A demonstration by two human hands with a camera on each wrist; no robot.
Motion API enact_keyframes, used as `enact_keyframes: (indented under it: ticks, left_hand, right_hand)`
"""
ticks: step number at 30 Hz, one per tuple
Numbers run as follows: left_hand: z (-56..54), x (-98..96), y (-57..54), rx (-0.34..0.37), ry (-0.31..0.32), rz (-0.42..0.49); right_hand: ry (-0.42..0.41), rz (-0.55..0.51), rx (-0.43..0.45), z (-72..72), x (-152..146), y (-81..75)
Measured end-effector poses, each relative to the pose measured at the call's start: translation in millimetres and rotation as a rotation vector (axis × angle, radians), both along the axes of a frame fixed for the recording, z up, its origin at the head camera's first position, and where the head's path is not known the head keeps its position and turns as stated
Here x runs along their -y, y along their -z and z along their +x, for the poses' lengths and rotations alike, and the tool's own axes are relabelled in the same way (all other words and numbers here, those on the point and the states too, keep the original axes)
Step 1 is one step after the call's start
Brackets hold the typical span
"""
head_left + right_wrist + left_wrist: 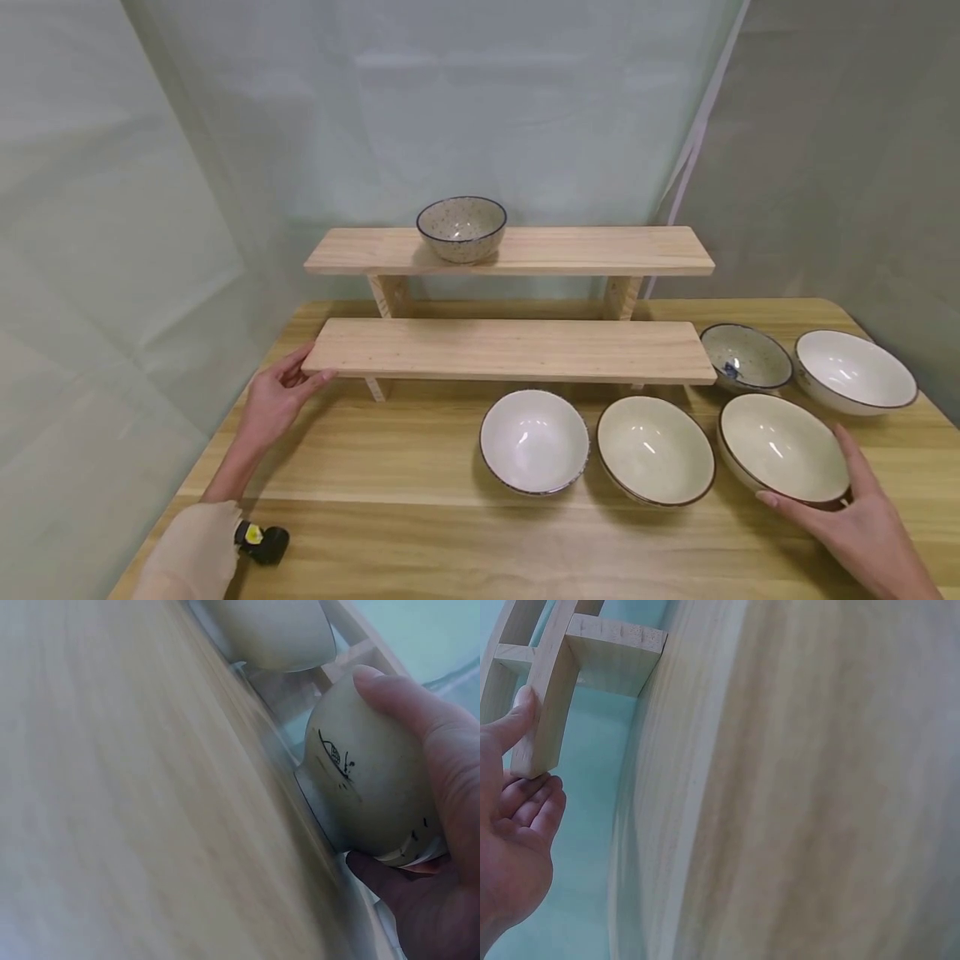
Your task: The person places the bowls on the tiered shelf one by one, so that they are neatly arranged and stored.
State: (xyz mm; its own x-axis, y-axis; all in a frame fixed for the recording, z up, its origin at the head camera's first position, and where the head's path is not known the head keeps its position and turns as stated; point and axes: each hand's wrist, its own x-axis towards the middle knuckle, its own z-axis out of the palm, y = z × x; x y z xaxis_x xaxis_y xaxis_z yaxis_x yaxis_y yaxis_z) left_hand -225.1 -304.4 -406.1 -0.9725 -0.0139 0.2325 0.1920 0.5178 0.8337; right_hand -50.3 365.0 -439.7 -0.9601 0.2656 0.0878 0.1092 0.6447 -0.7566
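At the left end of a two-tier wooden shelf (510, 350), my left hand (273, 400) grips the lower board, thumb at its front edge. The left wrist view has this hand (521, 832) with its thumb against the board (551, 697) and its fingers bent by the board's end. On the right, my right hand (862, 517) holds a cream bowl with a brown rim (783, 446), thumb at the near side and fingers round the right side. Dark painted marks show on the bowl's outer wall (367, 765) in the right wrist view; its foot is at the tabletop.
A speckled bowl (462, 229) stands on the upper board. A white bowl (534, 442) and another cream bowl (656, 450) are in front of the shelf. A grey-green bowl (746, 358) and a wide white bowl (855, 372) stand behind the held one, on the wooden table (420, 533).
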Motion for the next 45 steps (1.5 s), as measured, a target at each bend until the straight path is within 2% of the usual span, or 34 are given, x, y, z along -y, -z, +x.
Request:
enact_keyframes:
  ticks: [18, 27, 37, 45]
  left_hand:
    - [3.1, 0.5, -0.6, 0.005, 0.004, -0.012]
    - [3.6, 0.4, 0.2, 0.009, -0.002, -0.016]
    - [3.9, 0.0, -0.7, 0.012, 0.009, -0.011]
    - [1.0, -1.3, -2.8, 0.009, 0.012, 0.011]
  right_hand:
    - [0.07, -0.017, 0.024, 4.1, 1.1, 1.5]
    - [0.084, -0.061, -0.046, 8.4, 1.0, 4.2]
    - [0.091, -0.115, -0.068, 12.8, 2.6, -1.0]
    - [0.074, -0.136, -0.102, 10.4, 5.5, -8.5]
